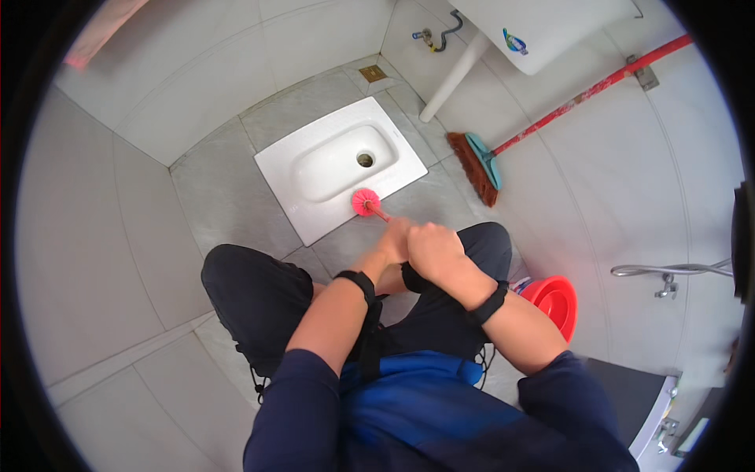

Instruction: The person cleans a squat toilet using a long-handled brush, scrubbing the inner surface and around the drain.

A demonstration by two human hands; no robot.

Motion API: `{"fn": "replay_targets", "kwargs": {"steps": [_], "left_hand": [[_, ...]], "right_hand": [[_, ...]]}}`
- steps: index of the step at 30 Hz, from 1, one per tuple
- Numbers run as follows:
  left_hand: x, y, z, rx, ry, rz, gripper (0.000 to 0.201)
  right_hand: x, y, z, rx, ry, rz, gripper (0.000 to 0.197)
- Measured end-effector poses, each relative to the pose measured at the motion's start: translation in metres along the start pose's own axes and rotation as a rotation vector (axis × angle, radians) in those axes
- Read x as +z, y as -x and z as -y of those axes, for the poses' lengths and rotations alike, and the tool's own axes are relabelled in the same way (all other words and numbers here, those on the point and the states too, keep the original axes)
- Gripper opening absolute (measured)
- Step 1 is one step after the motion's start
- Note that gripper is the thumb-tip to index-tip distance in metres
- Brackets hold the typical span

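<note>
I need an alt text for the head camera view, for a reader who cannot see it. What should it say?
Seen from above, a crouching person's left hand and right hand together grip a pink toilet brush whose head rests on the near rim of a white squat toilet set in a grey tiled floor. A red-handled broom leans against the wall, and a red bucket stands at the person's right.

A broom point(481, 164) with red handle leans right of the fingers; a red bucket point(555, 301) sits below-right; a white cistern point(543, 27) hangs above.

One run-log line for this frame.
both hands grip pink brush handle | brush head on squat pan front rim | broom leaning at wall
</note>
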State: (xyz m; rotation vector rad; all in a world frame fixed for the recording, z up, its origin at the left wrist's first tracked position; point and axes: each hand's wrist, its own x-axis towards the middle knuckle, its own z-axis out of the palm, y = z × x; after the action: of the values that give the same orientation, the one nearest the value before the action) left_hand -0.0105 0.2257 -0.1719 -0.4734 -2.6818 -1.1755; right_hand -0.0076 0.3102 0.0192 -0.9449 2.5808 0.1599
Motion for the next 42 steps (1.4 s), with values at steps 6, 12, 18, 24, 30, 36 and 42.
{"fn": "replay_targets", "kwargs": {"steps": [6, 12, 18, 24, 30, 36, 42], "left_hand": [[-0.011, -0.014, -0.009, 0.016, -0.063, 0.066, 0.021], [-0.026, 0.009, -0.018, 0.084, 0.11, -0.064, 0.021], [-0.04, 0.01, 0.012, 0.107, -0.094, -0.075, 0.023], [-0.037, 0.009, 0.001, 0.016, -0.036, 0.022, 0.025], [-0.046, 0.001, -0.039, 0.133, -0.326, 0.089, 0.03], [0.009, -0.018, -0.018, 0.102, -0.013, -0.136, 0.02], [0.017, -0.028, -0.012, 0.038, -0.009, -0.043, 0.019]], "right_hand": [[0.009, 0.0, -0.006, -0.024, 0.018, -0.008, 0.016], [-0.005, 0.005, 0.018, -0.055, 0.023, 0.092, 0.015], [-0.014, -0.019, 0.036, -0.081, 0.038, 0.052, 0.014], [-0.013, -0.017, 0.026, -0.149, -0.07, 0.103, 0.016], [0.001, 0.01, 0.01, -0.089, 0.007, -0.002, 0.016], [-0.002, 0.002, -0.024, -0.001, -0.03, 0.11, 0.016], [-0.006, -0.006, -0.031, 0.018, -0.057, 0.105, 0.017]]}}
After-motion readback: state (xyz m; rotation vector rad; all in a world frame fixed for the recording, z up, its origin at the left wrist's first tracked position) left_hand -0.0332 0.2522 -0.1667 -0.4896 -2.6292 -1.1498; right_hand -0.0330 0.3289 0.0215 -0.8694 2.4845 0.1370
